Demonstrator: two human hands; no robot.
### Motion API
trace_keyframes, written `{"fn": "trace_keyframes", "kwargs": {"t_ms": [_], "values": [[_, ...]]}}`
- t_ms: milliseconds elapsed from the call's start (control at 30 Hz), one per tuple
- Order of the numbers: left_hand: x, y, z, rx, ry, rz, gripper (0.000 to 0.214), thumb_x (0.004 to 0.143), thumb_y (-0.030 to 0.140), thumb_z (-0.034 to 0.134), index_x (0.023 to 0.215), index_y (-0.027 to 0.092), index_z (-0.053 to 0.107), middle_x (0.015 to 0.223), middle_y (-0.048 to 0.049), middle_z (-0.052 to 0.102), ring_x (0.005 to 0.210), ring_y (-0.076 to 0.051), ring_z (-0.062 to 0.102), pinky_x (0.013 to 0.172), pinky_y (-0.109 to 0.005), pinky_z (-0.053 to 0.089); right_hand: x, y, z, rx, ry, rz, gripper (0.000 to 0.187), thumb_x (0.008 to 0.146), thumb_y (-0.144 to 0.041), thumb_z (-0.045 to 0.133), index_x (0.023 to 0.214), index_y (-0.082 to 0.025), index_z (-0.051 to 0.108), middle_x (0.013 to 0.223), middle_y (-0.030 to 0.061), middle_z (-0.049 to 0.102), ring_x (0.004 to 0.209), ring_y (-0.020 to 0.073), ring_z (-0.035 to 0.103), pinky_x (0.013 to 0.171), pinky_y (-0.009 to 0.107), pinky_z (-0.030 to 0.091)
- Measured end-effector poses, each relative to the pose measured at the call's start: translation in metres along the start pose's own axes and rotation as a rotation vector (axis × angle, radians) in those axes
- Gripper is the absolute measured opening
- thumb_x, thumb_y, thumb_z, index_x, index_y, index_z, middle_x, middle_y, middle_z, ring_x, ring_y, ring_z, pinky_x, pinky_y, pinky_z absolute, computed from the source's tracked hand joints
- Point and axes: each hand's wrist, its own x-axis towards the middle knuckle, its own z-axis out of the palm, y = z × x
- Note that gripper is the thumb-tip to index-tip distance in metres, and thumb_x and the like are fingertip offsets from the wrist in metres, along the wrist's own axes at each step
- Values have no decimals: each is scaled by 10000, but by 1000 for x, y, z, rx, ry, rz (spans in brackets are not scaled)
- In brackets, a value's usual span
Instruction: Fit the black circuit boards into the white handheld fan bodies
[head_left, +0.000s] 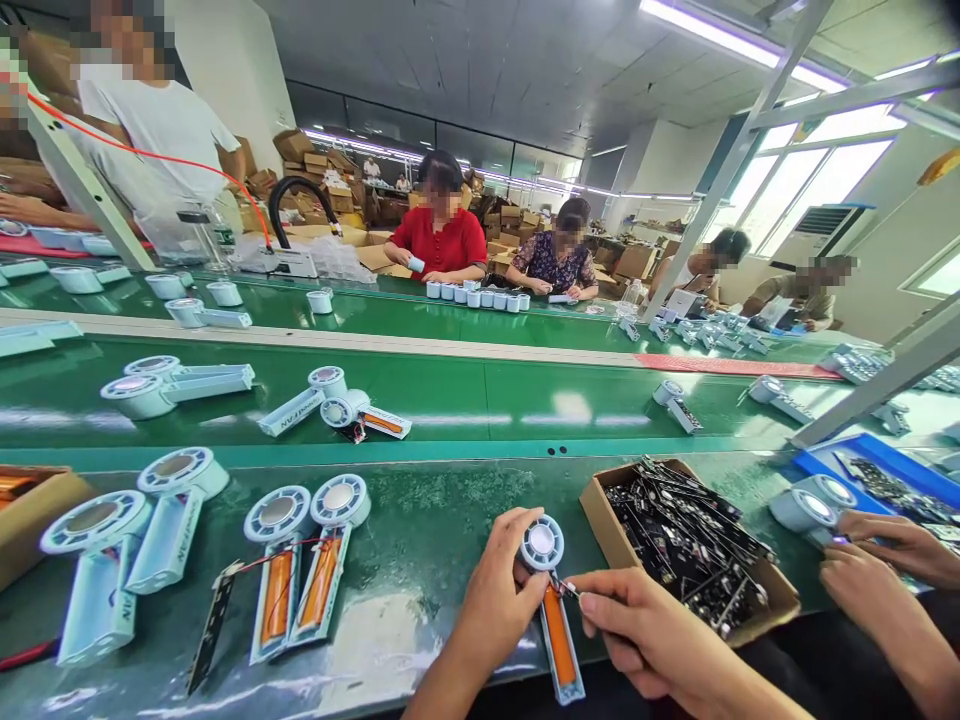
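Note:
In front of me is a light blue handheld fan [541,543], its round head up and its handle open, with an orange battery [557,632] lying inside. My left hand [501,590] is closed around the fan's head. Just right of the fan's neck, my right hand [630,620] pinches a small dark piece with a pale end, close to thin wires; its kind is too small to make out. To the left, more fans [339,500] lie with orange batteries in their handles. A narrow black circuit board [212,628] hangs by wires from one of them.
A cardboard box [600,500] of black circuit boards stands right of my hands. Beyond it, a co-worker's hands [874,575] work near a blue tray [825,462]. Fans ride on the green conveyor belt [480,400]. Several people sit across the line.

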Motion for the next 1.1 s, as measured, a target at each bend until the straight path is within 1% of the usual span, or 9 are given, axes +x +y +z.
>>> {"fn": "trace_keyframes", "kwargs": {"t_ms": [200, 267, 367, 433, 533, 600, 667, 733, 1100], "values": [[3, -3, 11, -29, 98, 20, 716, 727, 31, 544, 1388, 307, 535, 1351, -69, 567, 1138, -257, 631, 993, -419, 533, 6, 2, -1, -19, 25, 14, 430, 839, -542, 705, 1107, -207, 733, 828, -9, 508, 485, 25, 271, 379, 156, 130], [4, -4, 13, -48, 127, 27, 720, 713, 20, 541, 1374, 304, 548, 1293, -66, 610, 1178, -265, 620, 1045, -439, 507, 7, 7, 0, -164, 96, -54, 431, 837, -544, 699, 1099, -206, 744, 824, 8, 573, 509, 55, 371, 401, 167, 250], [6, -7, 18, -70, 182, 7, 691, 688, 5, 545, 1324, 273, 578, 1282, -74, 621, 1201, -269, 610, 1076, -449, 483, 9, 19, -2, -467, 266, -311, 375, 841, -487, 711, 1100, -219, 758, 933, 59, 699, 777, 186, 615, 705, 282, 512], [6, -8, 21, -79, 204, -6, 674, 676, 3, 551, 1300, 257, 584, 1306, -82, 608, 1207, -271, 606, 1070, -449, 486, 13, 29, -4, -554, 332, -400, 357, 881, -467, 672, 1136, -230, 749, 1023, 76, 719, 953, 250, 644, 889, 351, 502], [4, -10, 28, -127, 222, -60, 654, 705, 33, 544, 1320, 257, 557, 1361, -98, 569, 1080, -249, 665, 916, -392, 582, 19, 41, -5, -573, 386, -371, 386, 920, -480, 609, 1176, -218, 733, 932, 72, 701, 825, 238, 658, 779, 347, 531], [0, -12, 33, -210, 225, -139, 636, 759, 90, 531, 1367, 272, 507, 1419, -113, 518, 834, -191, 702, 658, -313, 622, 22, 47, -3, -600, 440, -387, 374, 913, -457, 624, 1178, -216, 730, 917, 67, 681, 793, 228, 657, 741, 332, 539], [-6, -13, 38, -317, 214, -208, 629, 816, 152, 505, 1422, 301, 433, 1485, -123, 439, 593, -114, 636, 435, -264, 556, 24, 52, 3, -649, 503, -441, 328, 912, -411, 642, 1169, -229, 732, 957, 69, 675, 867, 229, 669, 794, 322, 546], [-10, -14, 41, -405, 205, -227, 619, 858, 194, 479, 1453, 332, 380, 1525, -122, 372, 498, -70, 565, 358, -253, 512, 24, 56, 9, -711, 568, -499, 298, 922, -386, 641, 1165, -239, 735, 945, 64, 667, 890, 222, 674, 817, 307, 553], [-18, -25, 32, -420, 112, -91, 558, 969, 332, 472, 1507, 380, 332, 1588, -101, 272, 684, -113, 626, 695, -373, 623, 35, 73, 26, -887, 789, -677, 230, 951, -349, 623, 1121, -223, 713, 817, 25, 596, 722, 184, 661, 657, 263, 584]]}}
